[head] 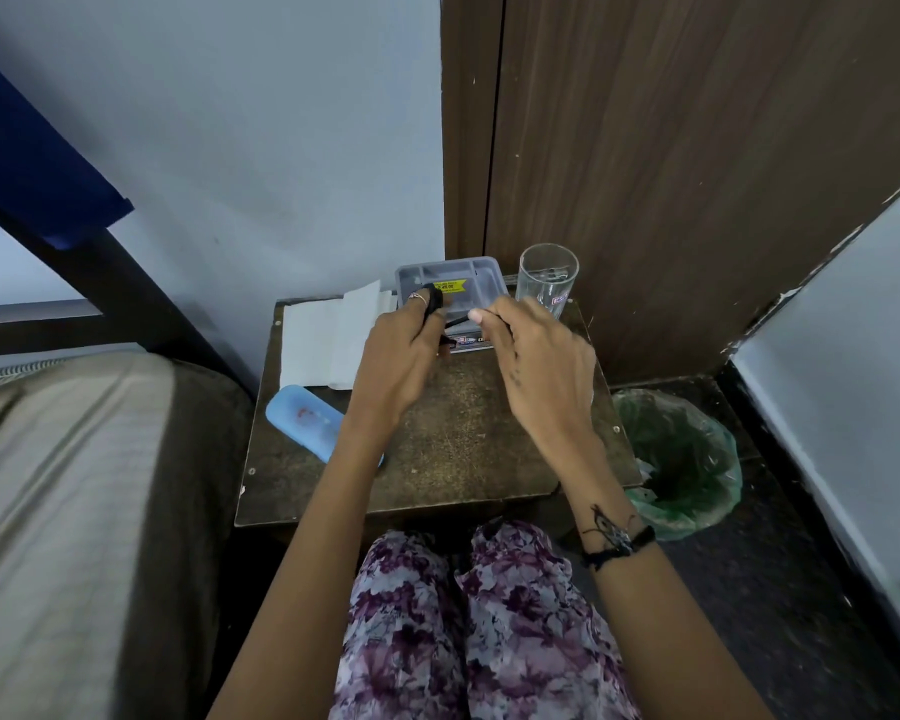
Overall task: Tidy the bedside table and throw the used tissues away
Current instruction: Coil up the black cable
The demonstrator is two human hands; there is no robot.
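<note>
Both my hands hover over the back of the small brown bedside table (453, 449). My left hand (404, 350) has a thin black cord (434, 298) wound around its fingers. My right hand (536, 356) pinches the other end of that cord between thumb and finger. Behind them lies a grey compartment tray (481, 272) with a yellow label. White tissue paper (328, 335) lies flat at the table's back left. A small printed packet (466, 343) peeks out between my hands.
An empty drinking glass (547, 278) stands at the table's back right. A light blue case (307, 420) lies at the left edge. A bin with a green liner (681, 459) sits on the floor to the right. The bed (74, 485) is on the left, a wooden door (671, 174) behind.
</note>
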